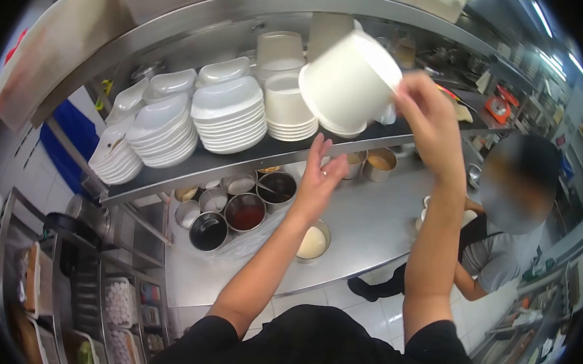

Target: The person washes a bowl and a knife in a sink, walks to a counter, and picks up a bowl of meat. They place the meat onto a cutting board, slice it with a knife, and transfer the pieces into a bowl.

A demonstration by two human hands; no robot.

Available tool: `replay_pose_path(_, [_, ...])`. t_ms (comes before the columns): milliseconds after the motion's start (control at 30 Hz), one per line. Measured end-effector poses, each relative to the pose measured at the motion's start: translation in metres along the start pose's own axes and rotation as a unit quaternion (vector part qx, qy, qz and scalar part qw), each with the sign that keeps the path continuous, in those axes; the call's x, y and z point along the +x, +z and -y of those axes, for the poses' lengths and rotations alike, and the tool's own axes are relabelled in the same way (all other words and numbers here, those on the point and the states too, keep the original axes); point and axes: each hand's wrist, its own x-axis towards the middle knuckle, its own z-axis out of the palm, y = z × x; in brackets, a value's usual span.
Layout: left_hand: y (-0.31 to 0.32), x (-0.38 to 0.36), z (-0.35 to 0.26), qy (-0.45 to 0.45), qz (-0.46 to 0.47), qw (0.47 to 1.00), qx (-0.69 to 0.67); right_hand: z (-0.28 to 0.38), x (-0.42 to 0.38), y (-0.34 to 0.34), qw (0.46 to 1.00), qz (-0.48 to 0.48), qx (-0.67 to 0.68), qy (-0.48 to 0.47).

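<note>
My right hand is raised above the shelf, its fingers pinching the base end of a white paper tub. The tub is tilted, with its rim toward the left, and is slightly blurred. Below it, my left hand is held up with fingers apart, touching nothing that I can see, just in front of the shelf edge. Stacked upside-down white tubs stand on the shelf behind. To their left are several stacks of white plastic takeaway containers.
On the steel counter below stand pots of dark and red sauce. A pot of pale cream-coloured contents is near the front edge. A co-worker stands at the right. An orange scale sits further back.
</note>
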Motion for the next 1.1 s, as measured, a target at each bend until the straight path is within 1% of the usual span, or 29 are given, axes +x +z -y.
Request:
replay_pose_path(33, [-0.012,-0.013,-0.003,-0.010,0.026,0.995,-0.095,0.005,-0.020,-0.001,0.994,0.019,0.104,0.027])
replay_pose_path(67, [-0.023,-0.026,-0.007,-0.016,0.054,0.980,-0.189,-0.007,-0.042,0.005,0.977,0.053,0.203,0.035])
replay_pose_path(100, [-0.023,-0.040,-0.025,-0.021,0.058,0.979,-0.196,-0.011,-0.062,0.016,0.962,0.072,0.260,0.053])
replay_pose_path(133, [-0.021,-0.052,-0.042,-0.026,0.065,0.977,-0.203,-0.022,-0.078,0.030,0.942,0.124,0.307,0.054])
replay_pose_path(167, [-0.038,-0.062,-0.039,-0.068,0.070,0.981,-0.165,-0.023,-0.090,0.046,0.908,0.168,0.371,0.100])
replay_pose_path(200, [-0.060,-0.082,-0.023,-0.090,0.044,0.983,-0.156,-0.029,-0.100,0.060,0.875,0.220,0.403,0.154])
replay_pose_path(233, [-0.069,-0.097,-0.025,-0.067,0.010,0.993,-0.101,-0.034,-0.097,0.066,0.875,0.258,0.365,0.183])
replay_pose_path(267, [-0.079,-0.114,-0.026,-0.084,-0.059,0.988,-0.112,-0.036,-0.091,0.071,0.873,0.294,0.326,0.211])
replay_pose_path(300, [-0.090,-0.132,-0.025,-0.101,-0.128,0.979,-0.122,-0.030,-0.074,0.078,0.913,0.250,0.238,0.217])
replay_pose_path(333, [-0.102,-0.151,-0.025,-0.105,-0.147,0.976,-0.120,-0.024,-0.050,0.087,0.943,0.202,0.147,0.220])
replay_pose_path(367, [-0.112,-0.169,-0.025,-0.111,-0.167,0.973,-0.117,-0.028,-0.028,0.101,0.983,0.129,0.070,0.114])
replay_pose_path(400, [-0.117,-0.183,-0.025,-0.167,-0.181,0.965,-0.094,-0.036,-0.007,0.115,0.998,0.055,-0.005,0.004])
replay_pose_path(467, [-0.131,-0.207,-0.032,-0.255,-0.227,0.939,-0.051,-0.074,0.029,0.139,0.993,0.059,-0.092,-0.052])
replay_pose_path(500, [-0.142,-0.214,-0.035,-0.332,-0.204,0.920,0.025,-0.094,0.041,0.151,0.987,0.068,-0.124,-0.082])
replay_pose_path(533, [-0.147,-0.224,-0.038,-0.311,-0.201,0.929,0.019,-0.112,0.053,0.158,0.980,0.091,-0.144,-0.107])
replay_pose_path(600, [-0.151,-0.238,-0.035,-0.276,-0.182,0.944,0.005,-0.092,0.067,0.159,0.984,0.113,-0.133,-0.014])
replay_pose_path(667, [-0.162,-0.248,-0.035,-0.242,-0.198,0.950,0.013,-0.087,0.079,0.155,0.988,0.108,-0.108,-0.020])
replay_pose_path(767, [-0.175,-0.260,-0.030,-0.226,-0.217,0.949,0.027,-0.050,0.089,0.143,0.989,0.112,-0.091,0.021])
replay_pose_path(800, [-0.177,-0.262,-0.029,-0.226,-0.221,0.948,0.032,-0.043,0.092,0.140,0.991,0.099,-0.087,-0.022])
replay_pose_path(867, [-0.181,-0.265,-0.031,-0.261,-0.259,0.930,0.020,-0.032,0.088,0.126,0.989,0.063,-0.094,-0.096])
replay_pose_path(900, [-0.184,-0.264,-0.031,-0.284,-0.268,0.921,0.017,-0.024,0.075,0.118,0.992,0.035,-0.076,-0.097])
replay_pose_path(933, [-0.187,-0.263,-0.030,-0.279,-0.289,0.916,0.013,-0.014,0.060,0.110,0.993,0.001,-0.065,-0.097])
replay_pose_path(1000, [-0.196,-0.266,-0.026,-0.280,-0.321,0.905,0.007,0.001,0.010,0.095,0.998,-0.056,-0.035,-0.011])
replay_pose_path(1033, [-0.198,-0.266,-0.027,-0.269,-0.324,0.907,0.002,-0.005,-0.022,0.091,0.995,-0.084,0.016,0.043])
replay_pose_path(1067, [-0.199,-0.265,-0.029,-0.256,-0.328,0.909,-0.006,-0.017,-0.057,0.096,0.986,-0.144,0.078,0.035])
replay_pose_path(1100, [-0.199,-0.264,-0.032,-0.260,-0.328,0.908,-0.008,-0.033,-0.097,0.095,0.978,-0.154,0.113,0.082])
